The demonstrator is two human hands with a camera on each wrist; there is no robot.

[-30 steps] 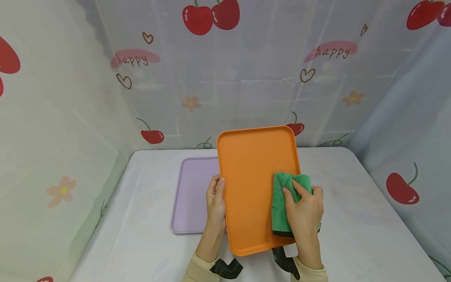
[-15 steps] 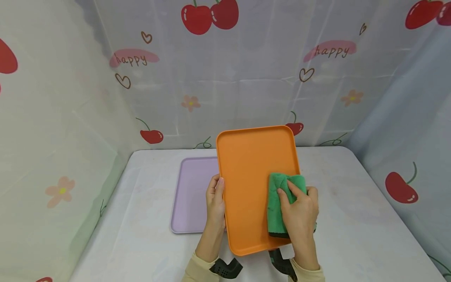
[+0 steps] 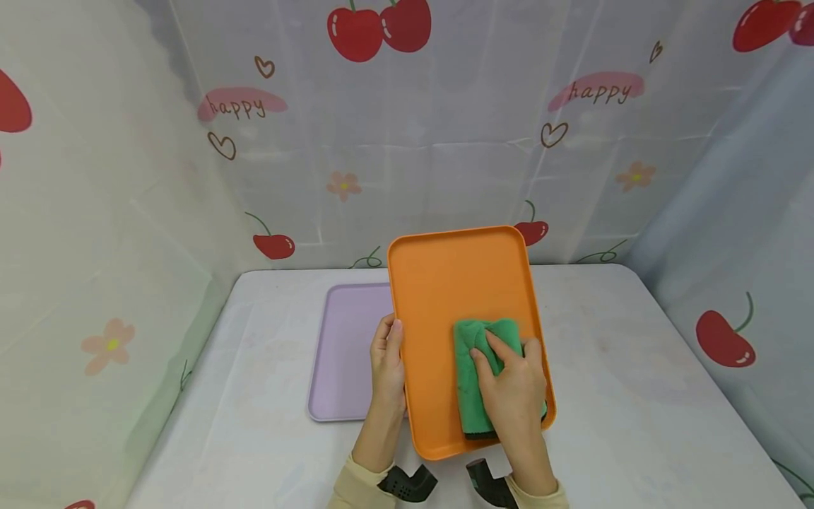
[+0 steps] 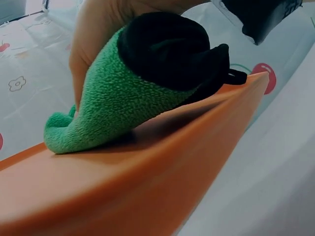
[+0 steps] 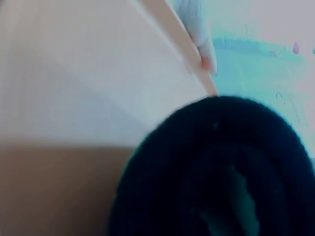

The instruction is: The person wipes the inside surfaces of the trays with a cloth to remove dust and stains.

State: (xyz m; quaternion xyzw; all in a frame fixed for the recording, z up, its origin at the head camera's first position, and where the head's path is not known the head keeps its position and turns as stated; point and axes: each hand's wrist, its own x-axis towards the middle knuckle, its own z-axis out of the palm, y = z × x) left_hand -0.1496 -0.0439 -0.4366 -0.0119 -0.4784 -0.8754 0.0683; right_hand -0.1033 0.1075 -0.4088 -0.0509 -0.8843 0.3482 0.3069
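Note:
In the head view my left hand (image 3: pixel 386 364) grips the left edge of an orange tray (image 3: pixel 458 283), which is raised and tilted toward me. My right hand (image 3: pixel 515 389) pinches a folded green cloth (image 3: pixel 472 385) with a dark underside and presses it on the lower right of the tray's face. From the left wrist, the cloth (image 4: pixel 110 103) looks rolled, its dark lining showing at the end, lying along the tray (image 4: pixel 98 196) inside the rim. The right wrist view is mostly filled by the cloth's dark rolled end (image 5: pixel 211 162), with left-hand fingertips (image 5: pixel 207 61) at the tray's edge.
A light purple tray (image 3: pixel 346 353) lies flat on the white table (image 3: pixel 636 396), partly behind the orange one and my left hand. Curtains (image 3: pixel 445 148) printed with cherries and flowers hang behind and on both sides.
My right hand has slid the green cloth leftward from the orange tray's right edge toward its middle, uncovering the lower right rim. The left hand keeps its grip, and the tray has barely shifted.

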